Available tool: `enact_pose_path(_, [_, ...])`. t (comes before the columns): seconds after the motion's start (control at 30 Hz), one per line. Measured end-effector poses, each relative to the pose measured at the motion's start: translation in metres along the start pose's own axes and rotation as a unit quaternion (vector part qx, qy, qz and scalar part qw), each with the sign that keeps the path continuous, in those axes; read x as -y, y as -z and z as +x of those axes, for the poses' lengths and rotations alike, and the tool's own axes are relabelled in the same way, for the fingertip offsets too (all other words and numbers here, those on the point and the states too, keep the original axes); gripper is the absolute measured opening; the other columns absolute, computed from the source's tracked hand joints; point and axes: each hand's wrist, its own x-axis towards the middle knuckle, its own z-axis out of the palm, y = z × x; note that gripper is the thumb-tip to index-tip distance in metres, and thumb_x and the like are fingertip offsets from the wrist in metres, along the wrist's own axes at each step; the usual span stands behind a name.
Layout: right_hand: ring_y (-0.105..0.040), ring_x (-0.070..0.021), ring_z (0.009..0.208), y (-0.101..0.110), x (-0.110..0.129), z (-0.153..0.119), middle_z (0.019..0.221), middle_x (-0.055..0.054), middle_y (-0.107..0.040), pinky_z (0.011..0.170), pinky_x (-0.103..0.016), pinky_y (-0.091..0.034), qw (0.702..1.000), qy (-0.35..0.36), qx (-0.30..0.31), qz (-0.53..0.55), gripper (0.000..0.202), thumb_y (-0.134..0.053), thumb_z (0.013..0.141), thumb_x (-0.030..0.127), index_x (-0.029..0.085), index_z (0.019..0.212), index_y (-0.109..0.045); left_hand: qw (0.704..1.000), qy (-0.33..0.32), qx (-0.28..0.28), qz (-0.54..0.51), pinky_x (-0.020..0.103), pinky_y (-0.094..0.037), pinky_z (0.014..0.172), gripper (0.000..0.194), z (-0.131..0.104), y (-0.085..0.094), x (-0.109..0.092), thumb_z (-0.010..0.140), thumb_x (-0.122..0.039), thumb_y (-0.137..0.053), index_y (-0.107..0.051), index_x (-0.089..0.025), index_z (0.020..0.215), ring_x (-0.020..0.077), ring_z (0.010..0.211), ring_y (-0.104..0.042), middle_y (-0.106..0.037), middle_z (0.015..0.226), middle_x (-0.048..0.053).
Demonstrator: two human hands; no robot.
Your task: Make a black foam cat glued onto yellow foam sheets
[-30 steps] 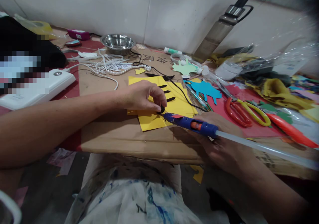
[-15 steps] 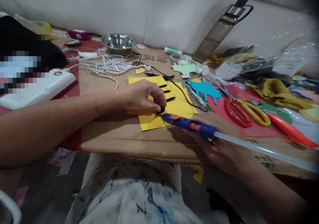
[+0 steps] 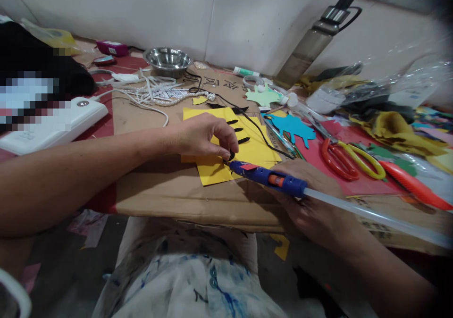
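Note:
Over the yellow paper (image 3: 215,174), my left hand (image 3: 210,136) pinches a small black piece (image 3: 232,156) between thumb and fingertips. My right hand (image 3: 304,190) is wrapped round a blue glue gun (image 3: 255,174), whose tip points left and sits close to the black piece; whether they touch I cannot tell. A long translucent glue stick (image 3: 371,214) runs out of the gun's back end. Black strips (image 3: 243,140) lie on the yellow paper beyond my left fingers. The gun's black cord (image 3: 262,134) crosses the paper toward the back.
Scissors with red and yellow handles (image 3: 350,160), an orange-red handled tool (image 3: 414,183) and a blue paper cutout (image 3: 292,128) lie to the right. Behind are a steel bowl (image 3: 167,61), a pearl string (image 3: 177,102) and a bottle (image 3: 311,44). A white power bank (image 3: 53,124) is at left.
Almost nothing differs. My left fingertips and the black piece have shifted very slightly to the right; the glue gun stays in place.

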Motion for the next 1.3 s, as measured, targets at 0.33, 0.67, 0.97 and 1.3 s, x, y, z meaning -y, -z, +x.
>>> enact_pose_path(0.33, [-0.066,-0.0218,0.081,0.001,-0.001,0.0,0.088,-0.007,-0.068,0.068,-0.034,-0.053,1.0,0.024,-0.005,-0.019,0.012,-0.051,0.094,0.019,0.023,0.104,-0.056,0.999,-0.011,0.014,0.045,0.021,-0.048,0.075,0.011,-0.001,0.001,-0.001,0.079,-0.02,-0.072,-0.077,-0.019,0.089,0.0116,0.08,-0.068,-0.074,0.085,0.002])
enact_pose_path(0.67, [-0.068,-0.0286,0.08,0.006,0.002,0.0,0.083,-0.006,-0.07,0.065,-0.04,-0.053,0.996,-0.064,0.058,-0.018,0.02,-0.048,0.096,0.033,0.03,0.097,-0.068,0.997,-0.032,0.009,0.072,0.02,-0.045,0.074,0.011,0.0,0.001,-0.003,0.079,-0.02,-0.072,-0.077,-0.019,0.088,0.0112,0.078,-0.066,-0.073,0.081,0.001])
enact_pose_path(0.97, [-0.07,-0.0269,0.082,0.006,-0.006,-0.008,0.092,-0.005,-0.073,0.068,-0.04,-0.056,0.996,-0.072,0.046,-0.006,0.021,-0.048,0.096,0.039,0.026,0.097,-0.064,0.996,-0.046,0.01,0.071,0.019,-0.045,0.073,0.013,0.0,0.002,-0.002,0.079,-0.02,-0.072,-0.078,-0.023,0.091,0.0104,0.076,-0.066,-0.075,0.081,0.0])
enact_pose_path(1.3, [-0.069,-0.0253,0.078,0.012,-0.009,-0.011,0.091,-0.004,-0.071,0.064,-0.037,-0.055,0.996,-0.074,0.042,0.031,0.01,-0.055,0.092,0.031,0.026,0.097,-0.062,0.995,-0.06,0.009,0.077,0.023,-0.046,0.081,0.012,0.0,0.002,-0.005,0.08,-0.02,-0.071,-0.078,-0.024,0.089,0.0139,0.085,-0.066,-0.076,0.085,0.002])
